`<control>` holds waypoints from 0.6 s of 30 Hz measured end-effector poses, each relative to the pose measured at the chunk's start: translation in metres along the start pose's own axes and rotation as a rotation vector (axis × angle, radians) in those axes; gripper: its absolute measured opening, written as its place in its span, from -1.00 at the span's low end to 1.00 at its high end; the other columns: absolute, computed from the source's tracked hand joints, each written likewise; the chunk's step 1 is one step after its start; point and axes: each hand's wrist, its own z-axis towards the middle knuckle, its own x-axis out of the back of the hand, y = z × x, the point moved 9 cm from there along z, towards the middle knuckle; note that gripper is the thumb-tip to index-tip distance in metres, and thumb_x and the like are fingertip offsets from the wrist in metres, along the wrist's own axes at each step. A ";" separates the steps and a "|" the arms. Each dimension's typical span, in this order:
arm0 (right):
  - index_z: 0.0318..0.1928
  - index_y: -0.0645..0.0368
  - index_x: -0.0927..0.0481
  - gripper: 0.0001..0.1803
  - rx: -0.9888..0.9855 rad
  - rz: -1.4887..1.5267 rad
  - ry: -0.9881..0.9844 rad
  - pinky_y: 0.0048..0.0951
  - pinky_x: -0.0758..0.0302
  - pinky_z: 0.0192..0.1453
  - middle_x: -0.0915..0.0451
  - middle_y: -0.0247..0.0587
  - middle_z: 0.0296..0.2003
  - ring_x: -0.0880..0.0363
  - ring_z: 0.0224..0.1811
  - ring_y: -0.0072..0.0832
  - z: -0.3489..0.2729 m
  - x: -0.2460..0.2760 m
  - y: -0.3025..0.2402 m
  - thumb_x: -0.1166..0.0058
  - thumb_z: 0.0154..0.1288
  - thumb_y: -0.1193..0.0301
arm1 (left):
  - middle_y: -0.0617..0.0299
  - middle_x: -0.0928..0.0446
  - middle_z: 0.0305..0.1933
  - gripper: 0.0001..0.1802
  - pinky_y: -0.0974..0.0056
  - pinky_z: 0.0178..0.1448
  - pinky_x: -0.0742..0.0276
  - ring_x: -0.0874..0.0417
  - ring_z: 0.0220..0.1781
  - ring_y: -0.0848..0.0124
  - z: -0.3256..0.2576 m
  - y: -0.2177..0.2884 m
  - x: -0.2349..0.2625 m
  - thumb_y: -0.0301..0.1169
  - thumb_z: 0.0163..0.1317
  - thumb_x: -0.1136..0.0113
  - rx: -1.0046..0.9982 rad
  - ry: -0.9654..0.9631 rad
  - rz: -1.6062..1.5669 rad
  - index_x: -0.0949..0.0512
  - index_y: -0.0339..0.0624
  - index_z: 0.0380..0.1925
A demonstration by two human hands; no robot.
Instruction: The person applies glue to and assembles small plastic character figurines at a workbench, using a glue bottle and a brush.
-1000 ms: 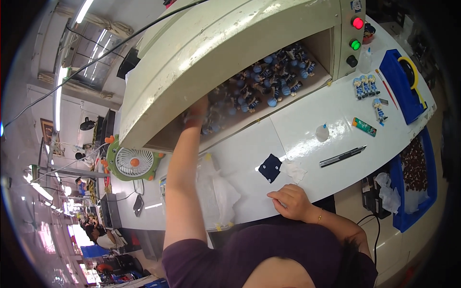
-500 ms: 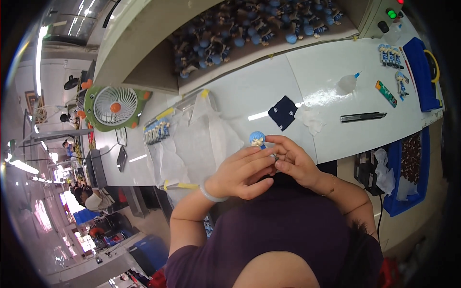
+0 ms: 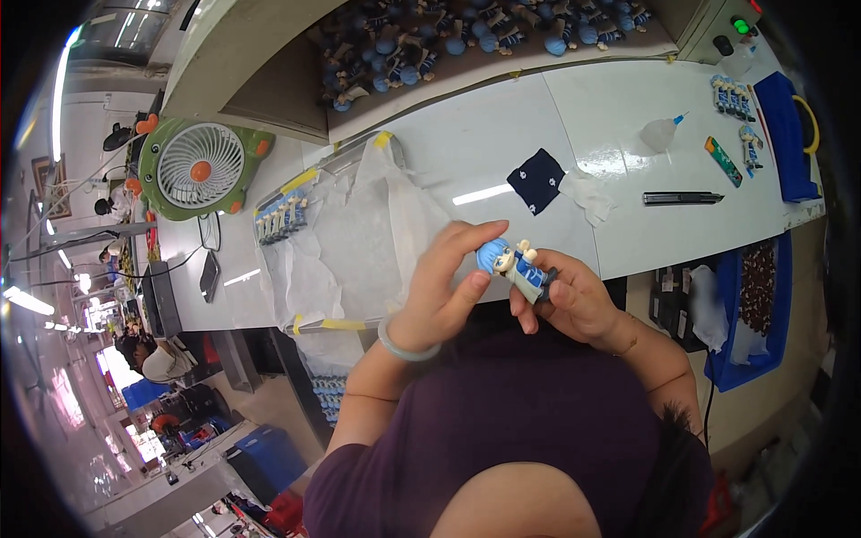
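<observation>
A small figurine (image 3: 518, 269) with light-blue hair and a blue and white outfit lies tilted between my hands, its face turned up. My right hand (image 3: 578, 300) grips it by the dark legs, between thumb and fingers. Around the blue-haired head curve the thumb and index finger of my left hand (image 3: 437, 291); its other fingers are partly hidden. A plastic-lined tray (image 3: 354, 233) is nearest on the left, with several similar figurines (image 3: 282, 217) in a row at its far left corner.
Beyond my hands lie a dark cloth (image 3: 536, 182), a white tissue (image 3: 589, 197), a box cutter (image 3: 682, 198) and a dropper bottle (image 3: 659, 134). A green fan (image 3: 199, 169) stands at left. Many figurines fill the shelf (image 3: 502, 67) at the back. A blue bin (image 3: 778, 309) sits at right.
My hands have moved apart, uncovering the figurine. It has gone from upright to tilted, head toward my left hand. The left hand no longer covers its body.
</observation>
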 end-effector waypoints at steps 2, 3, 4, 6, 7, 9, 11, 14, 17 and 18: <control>0.04 0.26 -0.23 -0.51 -0.007 -0.045 -0.030 -0.51 -0.43 -0.22 -0.49 -0.06 -0.30 -0.49 -0.36 -0.47 0.000 -0.007 -0.002 0.09 0.25 0.18 | 0.06 -0.39 -0.17 -0.57 0.30 -0.03 -0.30 -0.42 -0.14 0.29 -0.004 -0.005 -0.009 -0.25 0.20 0.06 0.135 -0.041 -0.283 -0.33 -0.32 -0.01; 0.04 0.25 -0.22 -0.49 -0.006 -0.093 -0.058 -0.52 -0.43 -0.24 -0.49 -0.06 -0.30 -0.49 -0.37 -0.48 0.001 -0.010 -0.003 0.09 0.24 0.13 | 0.08 -0.40 -0.13 -0.53 0.31 0.00 -0.30 -0.42 -0.10 0.34 -0.002 -0.003 -0.011 -0.16 0.26 0.17 0.124 -0.060 -0.281 -0.32 -0.33 -0.01; 0.04 0.25 -0.22 -0.49 -0.006 -0.092 -0.057 -0.52 -0.43 -0.24 -0.49 -0.06 -0.30 -0.49 -0.37 -0.48 0.001 -0.010 -0.003 0.09 0.24 0.13 | 0.08 -0.40 -0.13 -0.53 0.31 0.00 -0.30 -0.42 -0.10 0.34 -0.002 -0.001 -0.011 -0.16 0.26 0.17 0.126 -0.061 -0.283 -0.32 -0.33 -0.01; 0.04 0.25 -0.22 -0.45 -0.023 -0.195 -0.074 -0.52 -0.43 -0.23 -0.50 -0.08 -0.33 -0.49 -0.37 -0.49 0.000 -0.011 -0.002 0.09 0.22 0.08 | 0.08 -0.39 -0.12 -0.47 0.36 0.03 -0.23 -0.38 -0.07 0.40 -0.008 -0.011 -0.022 -0.10 0.25 0.22 0.334 -0.087 -0.652 -0.31 -0.41 -0.06; 0.04 0.25 -0.22 -0.45 -0.025 -0.192 -0.071 -0.52 -0.43 -0.23 -0.50 -0.08 -0.33 -0.49 -0.37 -0.49 0.000 -0.011 -0.002 0.09 0.22 0.08 | 0.08 -0.39 -0.12 -0.47 0.36 0.03 -0.23 -0.38 -0.07 0.40 -0.008 -0.011 -0.022 -0.10 0.25 0.22 0.338 -0.087 -0.653 -0.31 -0.41 -0.06; 0.02 0.24 -0.22 -0.44 -0.039 -0.262 -0.073 -0.53 -0.43 -0.22 -0.50 -0.10 -0.33 -0.49 -0.38 -0.51 0.000 -0.012 -0.001 0.06 0.20 0.07 | 0.09 -0.39 -0.15 -0.48 0.36 0.00 -0.25 -0.39 -0.10 0.41 -0.011 -0.016 -0.031 -0.07 0.26 0.27 0.423 -0.120 -0.794 -0.32 -0.39 -0.12; 0.01 0.24 -0.21 -0.44 -0.047 -0.261 -0.074 -0.54 -0.43 -0.22 -0.51 -0.12 -0.34 -0.49 -0.38 -0.51 -0.001 -0.015 -0.001 0.03 0.19 0.09 | 0.11 -0.38 -0.17 -0.50 0.37 0.00 -0.25 -0.39 -0.13 0.42 -0.013 -0.017 -0.034 -0.08 0.26 0.27 0.452 -0.129 -0.846 -0.33 -0.38 -0.15; 0.00 0.23 -0.18 -0.45 -0.067 -0.261 -0.074 -0.54 -0.43 -0.22 -0.51 -0.13 -0.33 -0.50 -0.36 -0.52 -0.003 -0.018 0.001 -0.02 0.16 0.13 | 0.16 -0.39 -0.21 -0.52 0.38 -0.04 -0.29 -0.40 -0.16 0.46 -0.017 -0.021 -0.038 -0.06 0.28 0.28 0.468 -0.158 -0.861 -0.33 -0.32 -0.18; -0.02 0.22 -0.16 -0.46 -0.088 -0.265 -0.066 -0.54 -0.44 -0.20 -0.51 -0.14 -0.33 -0.50 -0.33 -0.53 -0.001 -0.016 0.005 -0.05 0.16 0.16 | 0.21 -0.39 -0.24 -0.53 0.41 -0.11 -0.32 -0.41 -0.20 0.51 -0.018 -0.028 -0.039 -0.04 0.30 0.30 0.465 -0.168 -0.813 -0.33 -0.27 -0.18; -0.02 0.22 -0.16 -0.47 -0.085 -0.273 -0.069 -0.54 -0.44 -0.19 -0.51 -0.15 -0.34 -0.50 -0.31 -0.53 -0.001 -0.017 0.005 -0.05 0.15 0.18 | 0.22 -0.39 -0.26 -0.53 0.42 -0.13 -0.32 -0.41 -0.23 0.52 -0.018 -0.028 -0.040 -0.04 0.30 0.31 0.466 -0.163 -0.787 -0.33 -0.26 -0.18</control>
